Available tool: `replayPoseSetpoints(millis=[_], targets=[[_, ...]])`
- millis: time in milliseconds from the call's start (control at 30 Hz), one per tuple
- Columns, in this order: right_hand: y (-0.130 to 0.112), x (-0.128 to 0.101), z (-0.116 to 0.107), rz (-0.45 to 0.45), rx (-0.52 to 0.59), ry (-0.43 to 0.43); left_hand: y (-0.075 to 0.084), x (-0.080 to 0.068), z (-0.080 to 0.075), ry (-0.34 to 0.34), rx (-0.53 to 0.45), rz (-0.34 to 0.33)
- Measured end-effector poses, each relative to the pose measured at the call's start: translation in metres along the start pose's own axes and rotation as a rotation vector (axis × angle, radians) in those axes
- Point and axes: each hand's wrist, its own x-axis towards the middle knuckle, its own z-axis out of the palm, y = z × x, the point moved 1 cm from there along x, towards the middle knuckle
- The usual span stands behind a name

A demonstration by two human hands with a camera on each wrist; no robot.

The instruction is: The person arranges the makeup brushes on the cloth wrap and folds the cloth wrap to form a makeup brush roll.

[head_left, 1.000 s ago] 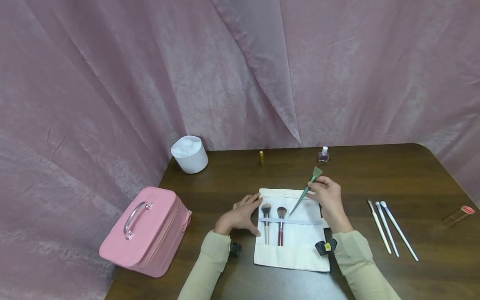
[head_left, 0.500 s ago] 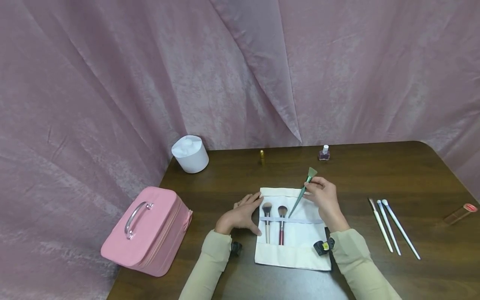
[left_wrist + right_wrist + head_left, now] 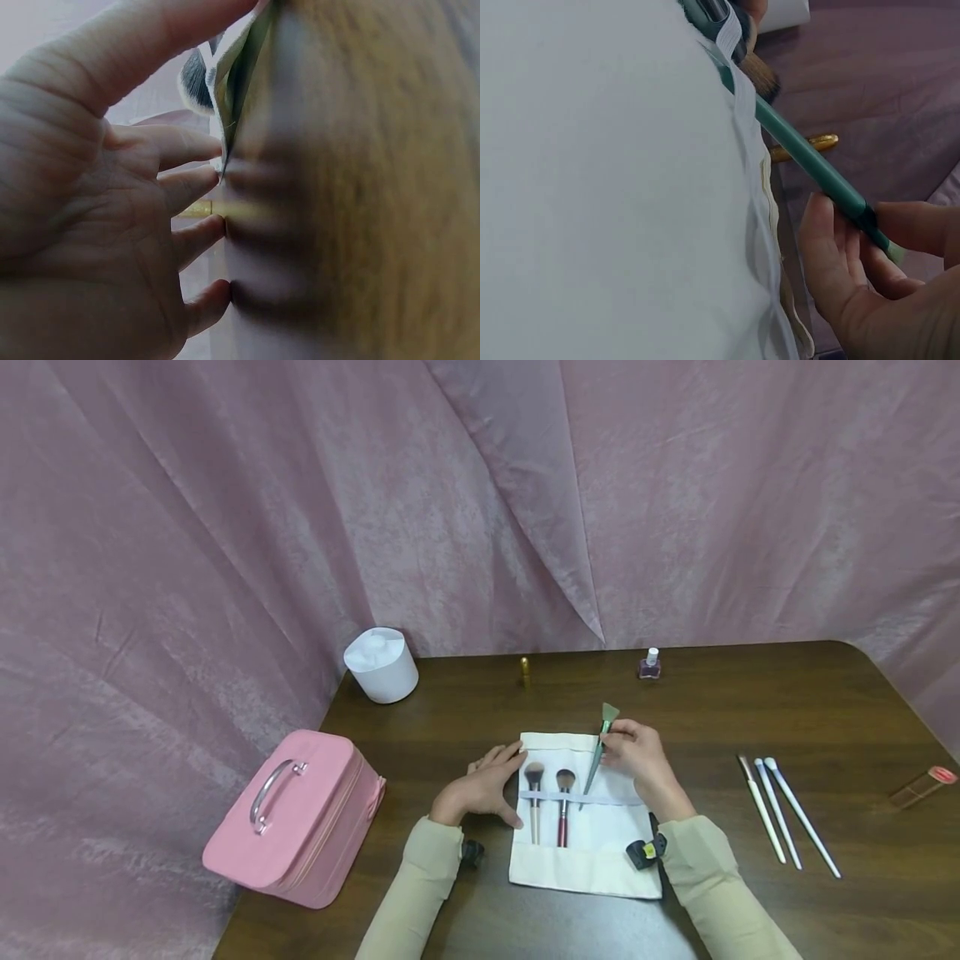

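Her right hand (image 3: 637, 756) pinches the green brush (image 3: 597, 753) in a fingertip grip, its handle tip at the elastic band of the white cloth roll (image 3: 592, 856) on the bench (image 3: 750, 710); the left hand (image 3: 483, 787) lies flat, fingers relaxed, pressing the roll's left edge

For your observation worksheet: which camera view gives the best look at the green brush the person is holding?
The right wrist view: the green brush fills the frame, pinched by the right hand, its handle end at the elastic band. The head view shows it small but whole. The left wrist view does not show it.
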Motion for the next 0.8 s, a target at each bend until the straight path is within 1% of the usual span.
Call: replayPoseSetpoints(millis=[133,233,367,533,800], targets=[[0.003,0.002,0.003,0.024,-0.057,-0.061,-0.001,0.000,0.000,-0.003,0.004,0.006],[0.005,0.002,0.005,0.043,-0.063,-0.088,-0.001,0.001,0.000,-0.007,0.012,0.011],[0.006,0.002,0.008,0.054,-0.060,-0.096,-0.001,0.001,0.000,-0.008,0.008,0.016],[0.006,0.002,0.009,0.044,-0.067,-0.101,-0.001,0.000,-0.001,-0.006,0.004,0.018],[0.008,0.002,0.012,0.043,-0.102,-0.105,-0.001,0.001,0.000,-0.005,0.011,0.006]])
